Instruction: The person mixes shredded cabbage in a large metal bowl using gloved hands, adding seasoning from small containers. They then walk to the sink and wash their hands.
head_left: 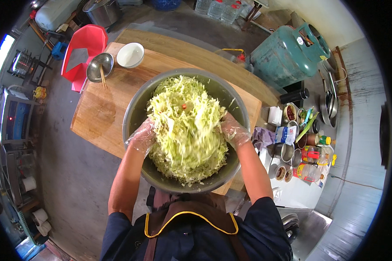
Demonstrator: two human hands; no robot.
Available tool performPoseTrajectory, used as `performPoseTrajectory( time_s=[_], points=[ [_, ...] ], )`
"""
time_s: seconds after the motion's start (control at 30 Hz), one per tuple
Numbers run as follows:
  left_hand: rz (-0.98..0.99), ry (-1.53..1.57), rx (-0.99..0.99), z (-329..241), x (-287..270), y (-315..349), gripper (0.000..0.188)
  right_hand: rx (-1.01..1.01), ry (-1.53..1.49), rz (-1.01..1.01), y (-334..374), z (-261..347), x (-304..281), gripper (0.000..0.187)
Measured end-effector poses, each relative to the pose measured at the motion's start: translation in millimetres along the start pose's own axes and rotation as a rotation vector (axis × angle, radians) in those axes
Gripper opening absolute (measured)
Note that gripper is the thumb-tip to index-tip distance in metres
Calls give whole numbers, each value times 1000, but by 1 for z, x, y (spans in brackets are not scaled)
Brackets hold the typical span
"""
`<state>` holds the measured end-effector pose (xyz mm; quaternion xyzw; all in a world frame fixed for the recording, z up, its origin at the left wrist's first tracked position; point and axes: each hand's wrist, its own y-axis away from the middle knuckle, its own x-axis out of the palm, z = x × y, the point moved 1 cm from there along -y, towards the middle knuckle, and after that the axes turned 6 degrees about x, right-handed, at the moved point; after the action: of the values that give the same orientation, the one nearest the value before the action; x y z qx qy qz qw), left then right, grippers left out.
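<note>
A large metal bowl [133,102] stands on the wooden table in front of me, heaped with shredded cabbage [185,130]. One small orange-red piece sits near the top of the heap. My left hand [143,135], in a clear plastic glove, is sunk into the left side of the cabbage, its fingers hidden under the shreds. On the opposite side my right hand [234,130], gloved the same way, cups the cabbage with its fingers also buried. The shreds between the hands are blurred by motion.
On the table [98,113] stand a white bowl [130,55] and a small metal bowl [96,65] with chopsticks [103,77]. Beyond the left edge is a red plastic stool [86,39]. A green gas cylinder [285,54] is at far right, above a side counter [298,193] crowded with bottles and cups.
</note>
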<state>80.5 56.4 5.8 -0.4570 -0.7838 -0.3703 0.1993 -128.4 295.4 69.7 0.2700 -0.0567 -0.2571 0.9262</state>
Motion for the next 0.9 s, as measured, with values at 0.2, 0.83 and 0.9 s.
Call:
performPoseTrajectory(
  time_s=[0.2, 0.83, 0.9],
  points=[
    [90, -159, 195, -46, 54, 42, 56, -366, -401, 224, 37, 43, 14, 62],
    [-164, -11, -54, 100, -34, 85, 69, 435, -379, -163, 21, -137, 29, 31],
    [-194, 87, -67, 115, -51, 83, 75, 354, -189, -105, 22, -117, 35, 35]
  ],
)
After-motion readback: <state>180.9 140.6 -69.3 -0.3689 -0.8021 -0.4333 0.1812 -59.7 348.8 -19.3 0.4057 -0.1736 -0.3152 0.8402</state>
